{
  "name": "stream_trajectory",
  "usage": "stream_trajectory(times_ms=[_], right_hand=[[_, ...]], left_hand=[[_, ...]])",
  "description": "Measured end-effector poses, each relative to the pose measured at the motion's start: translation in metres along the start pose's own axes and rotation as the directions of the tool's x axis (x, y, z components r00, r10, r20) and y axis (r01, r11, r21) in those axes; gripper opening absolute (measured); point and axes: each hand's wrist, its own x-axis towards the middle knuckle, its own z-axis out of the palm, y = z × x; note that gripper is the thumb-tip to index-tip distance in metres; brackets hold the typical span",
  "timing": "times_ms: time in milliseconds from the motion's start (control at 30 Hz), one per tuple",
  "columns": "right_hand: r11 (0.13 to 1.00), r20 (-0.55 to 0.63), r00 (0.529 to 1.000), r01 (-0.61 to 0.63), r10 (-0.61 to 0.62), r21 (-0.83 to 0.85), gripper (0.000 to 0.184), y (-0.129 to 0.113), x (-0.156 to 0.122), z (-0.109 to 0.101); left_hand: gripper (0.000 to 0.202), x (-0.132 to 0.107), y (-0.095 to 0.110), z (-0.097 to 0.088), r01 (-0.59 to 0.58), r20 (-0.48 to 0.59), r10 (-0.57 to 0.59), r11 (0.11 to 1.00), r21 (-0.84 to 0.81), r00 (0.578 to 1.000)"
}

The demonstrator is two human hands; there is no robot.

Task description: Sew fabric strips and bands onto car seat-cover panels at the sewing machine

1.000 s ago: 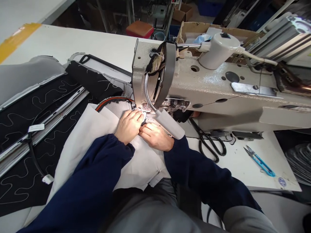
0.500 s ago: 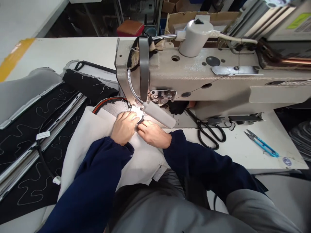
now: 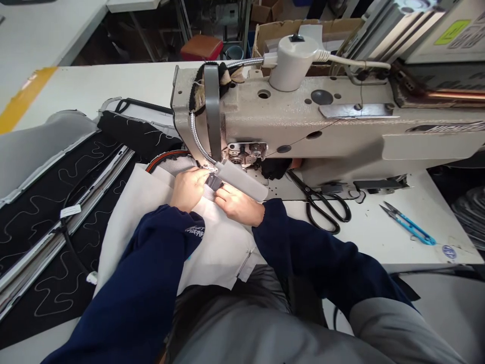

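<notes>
Left hand (image 3: 187,188) and right hand (image 3: 238,203) pinching white fabric (image 3: 220,242) under sewing machine (image 3: 303,121), lamp head (image 3: 242,180) crowding fingers, black scissors (image 3: 322,205) at 3 o'clock, bare desk (image 3: 371,237) beyond

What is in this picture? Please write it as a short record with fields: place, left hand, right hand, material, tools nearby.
place: white work table with an industrial sewing machine
left hand: left hand presses on the white fabric, fingers at the needle area
right hand: right hand rests on the same fabric, under the small lamp
material: grey mesh piece with an orange edge; black quilted panel to the left
tools nearby: black scissors; blue thread snips
</notes>
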Motion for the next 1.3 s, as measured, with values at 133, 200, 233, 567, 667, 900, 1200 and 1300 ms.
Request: stream_trajectory(times_ms=[133, 200, 233, 567, 667, 900, 1200, 1300], right_hand=[[1.000, -0.010, 1.000, -0.017, 0.017, -0.024, 0.031, 0.000, -0.001, 0.002], [0.999, -0.027, 0.999, -0.019, 0.018, -0.037, 0.030, 0.001, -0.001, 0.005], [0.999, -0.034, 0.999, -0.016, 0.014, -0.046, 0.031, 0.002, -0.001, 0.006], [0.995, -0.047, 0.997, 0.062, -0.065, -0.074, 0.037, -0.002, -0.004, -0.010], [0.982, -0.034, 0.992, 0.114, -0.120, -0.151, 0.039, -0.031, -0.010, -0.017], [0.951, 0.012, 0.995, 0.094, -0.094, -0.295, 0.033, -0.059, 0.004, -0.001], [0.974, 0.014, 1.000, 0.020, -0.017, -0.227, 0.035, -0.055, 0.014, 0.010], [0.981, 0.021, 1.000, -0.008, 0.012, -0.192, 0.034, -0.053, 0.018, 0.014]], left_hand=[[0.031, -0.003, -0.003, -0.001, -0.070, 0.048, 0.068, 0.997, 0.030, 0.997], [0.030, -0.009, -0.002, 0.003, -0.154, 0.097, 0.141, 0.977, 0.147, 0.985], [0.029, -0.011, -0.001, 0.005, -0.185, 0.117, 0.164, 0.963, 0.198, 0.979], [0.027, -0.008, -0.006, 0.002, -0.271, 0.122, 0.246, 0.923, 0.274, 0.961], [0.022, -0.009, -0.011, -0.007, -0.299, 0.112, 0.277, 0.903, 0.308, 0.954], [0.021, -0.007, 0.001, -0.005, -0.356, 0.289, 0.267, 0.876, 0.326, 0.920], [0.022, -0.003, 0.001, 0.003, -0.311, 0.220, 0.251, 0.900, 0.304, 0.943], [0.021, 0.001, 0.002, 0.006, -0.301, 0.206, 0.248, 0.910, 0.286, 0.947]])
